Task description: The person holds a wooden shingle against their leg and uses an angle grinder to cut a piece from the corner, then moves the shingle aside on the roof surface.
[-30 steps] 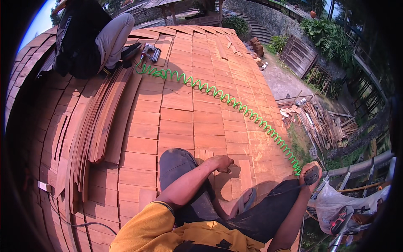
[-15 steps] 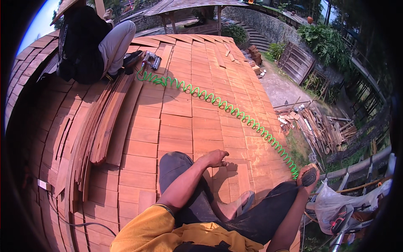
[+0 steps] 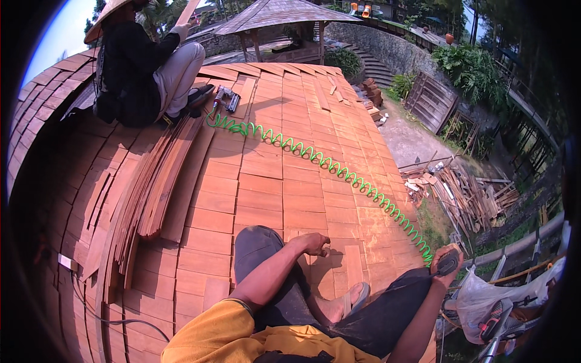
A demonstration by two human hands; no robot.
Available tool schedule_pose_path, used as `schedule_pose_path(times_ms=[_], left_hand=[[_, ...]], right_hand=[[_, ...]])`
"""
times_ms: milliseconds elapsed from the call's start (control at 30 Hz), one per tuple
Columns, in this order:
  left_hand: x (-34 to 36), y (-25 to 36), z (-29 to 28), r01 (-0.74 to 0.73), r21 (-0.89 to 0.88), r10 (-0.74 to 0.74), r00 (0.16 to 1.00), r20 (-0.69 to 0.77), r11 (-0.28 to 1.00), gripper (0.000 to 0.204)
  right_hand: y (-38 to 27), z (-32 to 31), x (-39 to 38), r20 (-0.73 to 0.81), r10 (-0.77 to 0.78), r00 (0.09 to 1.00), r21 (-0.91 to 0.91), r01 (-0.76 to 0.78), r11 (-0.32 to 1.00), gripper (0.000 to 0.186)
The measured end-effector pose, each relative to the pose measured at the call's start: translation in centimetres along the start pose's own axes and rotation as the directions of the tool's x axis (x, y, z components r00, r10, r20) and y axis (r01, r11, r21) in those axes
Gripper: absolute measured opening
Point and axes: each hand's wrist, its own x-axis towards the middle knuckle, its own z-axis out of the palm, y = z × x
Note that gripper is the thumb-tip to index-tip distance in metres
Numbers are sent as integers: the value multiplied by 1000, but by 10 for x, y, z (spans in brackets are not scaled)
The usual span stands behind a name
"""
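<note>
My left hand hangs in front of my bent left knee, fingers loosely bent and apart, holding nothing. At the lower right, my right hand grips a dark rounded object beside my other leg. A green coiled hose runs from near that hand across the wooden shingles to a nail gun at the upper left. My sandaled foot rests on the shingles.
A co-worker crouches at upper left, holding up a board, by long stacked wooden strips. A cable lies lower left. Beyond the roof's right edge are a plastic sheet, scrap wood, a gate and a gazebo.
The view has tilted up, so the roof sits lower in frame and more of the gazebo and co-worker shows, including the raised board. My hands keep much the same posture.
</note>
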Motion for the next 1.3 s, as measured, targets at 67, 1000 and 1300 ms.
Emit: schedule_pose_path(times_ms=[67,1000,1300], left_hand=[[1,2,-3,-16,-2,16,1000,-3,1000,72],[-65,-13,-75,-578,-813,-528,715,-459,-76,23],[-56,-12,-69,-551,-832,-422,770,-479,-61,18]], right_hand=[[-5,-2,3,29,-2,1000,-26,3,1000,40],[11,2,1,23,-91,996,-79,93,993,35],[5,-2,4,-18,-45,999,-38,44,998,33]])
